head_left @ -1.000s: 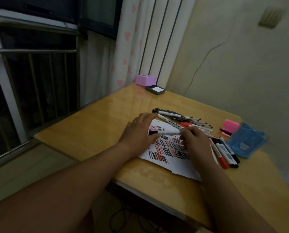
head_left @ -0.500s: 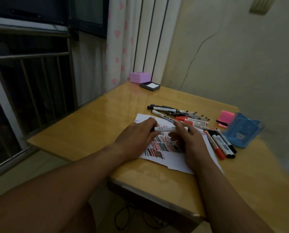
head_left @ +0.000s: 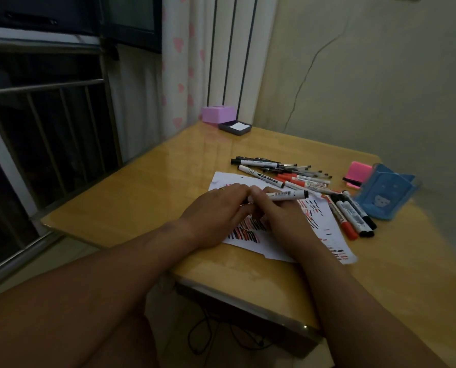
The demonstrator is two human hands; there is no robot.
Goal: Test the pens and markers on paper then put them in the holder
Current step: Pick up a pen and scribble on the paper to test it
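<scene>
Above the paper on the desk | your left hand and right hand each had a grip clamped on one white marker | blue holder stood at right, just beside loose markers.

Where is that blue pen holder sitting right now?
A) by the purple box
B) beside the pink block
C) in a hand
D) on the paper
B: the blue holder stands on the table right beside the pink block, off the paper.

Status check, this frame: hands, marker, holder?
Left hand and right hand grip one white marker over paper. Blue holder apart, right of paper. Loose markers lie between.
</scene>
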